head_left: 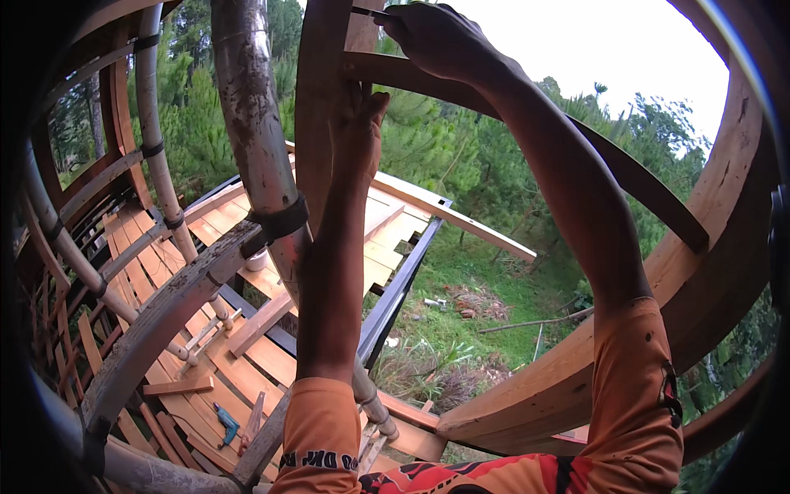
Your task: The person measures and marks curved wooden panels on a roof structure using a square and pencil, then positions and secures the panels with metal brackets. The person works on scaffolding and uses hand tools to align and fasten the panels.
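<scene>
Both my arms reach up to a wooden post (pixel 322 90) and a curved wooden crosspiece (pixel 428 80) that meets it. My left hand (pixel 359 132) is raised at that joint, thumb and fingers up against the crosspiece's underside; its fingertips are partly hidden. Above the crosspiece, my right hand (pixel 436 41) is closed around a thin dark stick-like tool (pixel 370 12), whose tip points left across the post. The tool's exact kind does not show. The crosspiece's far end joins a large curved timber (pixel 699 222) on the right.
Metal scaffold pipes (pixel 247 107) stand close on my left. Below lies a plank deck (pixel 247 370) with a blue-green power drill (pixel 226 424), a handsaw (pixel 253 421) and loose boards (pixel 179 386). Past the dark deck-edge beam (pixel 403 280), the ground drops to grass and trees.
</scene>
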{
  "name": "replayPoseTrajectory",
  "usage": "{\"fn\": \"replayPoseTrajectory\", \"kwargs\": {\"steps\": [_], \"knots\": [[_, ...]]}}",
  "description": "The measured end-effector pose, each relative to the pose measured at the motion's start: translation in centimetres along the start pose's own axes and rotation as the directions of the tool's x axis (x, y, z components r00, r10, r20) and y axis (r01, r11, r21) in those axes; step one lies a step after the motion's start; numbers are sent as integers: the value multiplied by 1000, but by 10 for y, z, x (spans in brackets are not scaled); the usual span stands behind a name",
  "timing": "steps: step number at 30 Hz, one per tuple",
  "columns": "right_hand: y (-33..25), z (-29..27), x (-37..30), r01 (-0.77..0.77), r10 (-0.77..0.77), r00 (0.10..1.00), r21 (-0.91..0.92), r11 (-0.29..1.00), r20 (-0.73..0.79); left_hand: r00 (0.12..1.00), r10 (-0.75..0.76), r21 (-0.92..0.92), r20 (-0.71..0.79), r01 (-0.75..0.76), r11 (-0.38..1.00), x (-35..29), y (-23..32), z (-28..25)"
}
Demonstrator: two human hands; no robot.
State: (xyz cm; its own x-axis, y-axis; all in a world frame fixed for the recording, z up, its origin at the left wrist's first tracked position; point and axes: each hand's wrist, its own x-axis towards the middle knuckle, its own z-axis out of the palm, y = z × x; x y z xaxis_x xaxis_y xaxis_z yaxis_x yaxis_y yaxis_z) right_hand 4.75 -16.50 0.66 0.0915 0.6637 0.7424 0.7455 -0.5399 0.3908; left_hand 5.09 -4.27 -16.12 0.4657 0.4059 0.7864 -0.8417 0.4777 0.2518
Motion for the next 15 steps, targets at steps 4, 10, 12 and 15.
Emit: {"fn": "replayPoseTrajectory", "kwargs": {"steps": [4,10,12,15], "knots": [[-56,-66,-116,106,-26,977,378,920,-212,999,9,98,-37,-5,995,3,-3,-11],[-87,-71,-369,-654,9,696,628,422,718,969,-35,332,-243,117,936,-13,3,-21],[-111,-54,-455,-843,-17,502,494,212,865,973,-148,355,-178,204,912,-38,19,-25],[-151,-67,-565,-934,-5,354,354,38,935,933,-331,353,-138,359,864,-102,15,15]]}}
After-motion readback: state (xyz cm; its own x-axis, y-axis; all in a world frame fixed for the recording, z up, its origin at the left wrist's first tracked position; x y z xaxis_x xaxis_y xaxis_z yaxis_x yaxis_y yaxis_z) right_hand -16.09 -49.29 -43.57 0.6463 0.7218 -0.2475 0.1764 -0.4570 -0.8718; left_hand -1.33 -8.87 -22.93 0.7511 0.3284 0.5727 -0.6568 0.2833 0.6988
